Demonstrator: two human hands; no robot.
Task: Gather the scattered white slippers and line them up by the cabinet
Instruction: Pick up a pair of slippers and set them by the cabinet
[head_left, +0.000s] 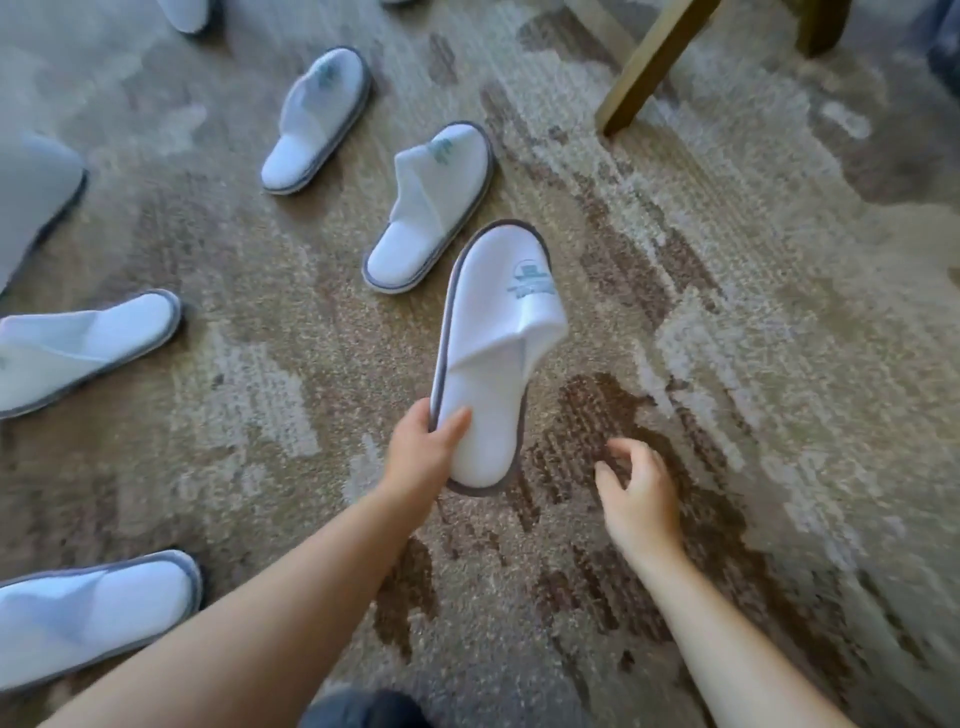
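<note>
My left hand (423, 449) grips the heel end of a white slipper (493, 343) with a grey rim and a teal logo, held above the carpet with its toe pointing away. My right hand (636, 486) hovers just right of that heel, fingers apart and curled, holding nothing. Two more white slippers lie on the carpet beyond, one (428, 208) close to the held slipper's toe and one (317, 119) farther left. Further slippers lie at the left edge, one at mid height (83, 348) and one low down (93, 618). No cabinet is in view.
A brown and beige patterned carpet (727, 338) covers the floor. A brass-coloured furniture leg (649, 67) slants down at the top right. Part of another slipper (184, 13) shows at the top left, and a grey-white shape (31, 202) sits at the left edge.
</note>
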